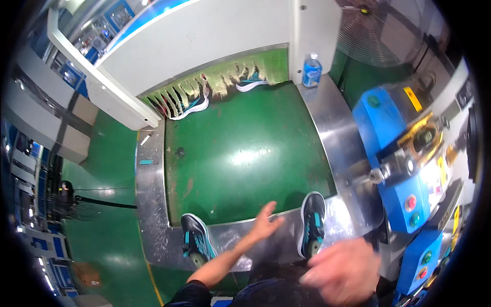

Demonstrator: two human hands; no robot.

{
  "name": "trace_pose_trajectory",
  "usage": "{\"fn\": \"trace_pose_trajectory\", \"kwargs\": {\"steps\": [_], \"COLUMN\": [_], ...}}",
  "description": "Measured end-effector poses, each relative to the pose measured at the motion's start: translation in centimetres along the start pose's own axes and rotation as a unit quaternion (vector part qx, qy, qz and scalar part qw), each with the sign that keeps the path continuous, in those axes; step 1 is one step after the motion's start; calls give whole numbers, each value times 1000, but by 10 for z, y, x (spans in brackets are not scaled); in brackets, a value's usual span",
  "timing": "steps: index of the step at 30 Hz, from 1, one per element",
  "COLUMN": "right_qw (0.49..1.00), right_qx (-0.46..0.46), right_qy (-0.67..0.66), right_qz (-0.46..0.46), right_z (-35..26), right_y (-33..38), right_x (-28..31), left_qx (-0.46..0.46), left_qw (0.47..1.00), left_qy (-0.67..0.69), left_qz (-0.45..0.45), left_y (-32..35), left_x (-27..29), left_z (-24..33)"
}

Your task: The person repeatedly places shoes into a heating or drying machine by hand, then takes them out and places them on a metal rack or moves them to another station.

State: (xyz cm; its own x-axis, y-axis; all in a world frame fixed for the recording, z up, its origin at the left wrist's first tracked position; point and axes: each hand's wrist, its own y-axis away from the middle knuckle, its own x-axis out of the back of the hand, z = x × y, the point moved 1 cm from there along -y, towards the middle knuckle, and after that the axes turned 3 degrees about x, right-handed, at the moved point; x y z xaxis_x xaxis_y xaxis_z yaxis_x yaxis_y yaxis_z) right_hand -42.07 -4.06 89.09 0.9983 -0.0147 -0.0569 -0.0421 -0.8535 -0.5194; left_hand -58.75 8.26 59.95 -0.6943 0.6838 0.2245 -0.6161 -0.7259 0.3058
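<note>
My left hand (264, 224) hovers over the front metal edge of a conveyor, between two shoes, with its fingers apart and nothing in them. To its left a black shoe (196, 236) with teal parts and a white sole lies across that edge, toe pointing away from me. A matching shoe (313, 220) lies to its right, a grey-green piece showing in the heel opening. Near this shoe's heel my right hand (348, 271) is raised close to the camera, smeared by motion, so its grip cannot be made out. Neither hand visibly touches a shoe.
The green belt (240, 169) runs under a slitted green curtain (220, 77), where a shoe (194, 108) and another shoe (251, 82) are partly hidden. A bottle (312, 70) of blue liquid stands on the right metal rim. Blue button boxes (406, 204) and a fan (368, 36) are at right.
</note>
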Motion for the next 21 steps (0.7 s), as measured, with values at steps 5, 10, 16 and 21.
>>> {"fn": "trace_pose_trajectory", "kwargs": {"steps": [5, 10, 16, 21], "right_qw": [921, 823, 474, 334], "right_qx": [-247, -59, -97, -404], "right_qy": [279, 423, 783, 781], "right_qz": [-116, -375, -392, -340], "right_z": [189, 368, 507, 559], "right_y": [-91, -232, -425, -439], "right_x": [23, 43, 199, 162], "left_qx": [-93, -49, -89, -106], "left_qw": [952, 884, 908, 903], "left_qy": [-191, -389, -302, -292], "left_qz": [220, 254, 278, 297], "left_y": [-110, -126, -137, -122], "left_x": [151, 255, 253, 271], "left_z": [-17, -118, -127, -143]}}
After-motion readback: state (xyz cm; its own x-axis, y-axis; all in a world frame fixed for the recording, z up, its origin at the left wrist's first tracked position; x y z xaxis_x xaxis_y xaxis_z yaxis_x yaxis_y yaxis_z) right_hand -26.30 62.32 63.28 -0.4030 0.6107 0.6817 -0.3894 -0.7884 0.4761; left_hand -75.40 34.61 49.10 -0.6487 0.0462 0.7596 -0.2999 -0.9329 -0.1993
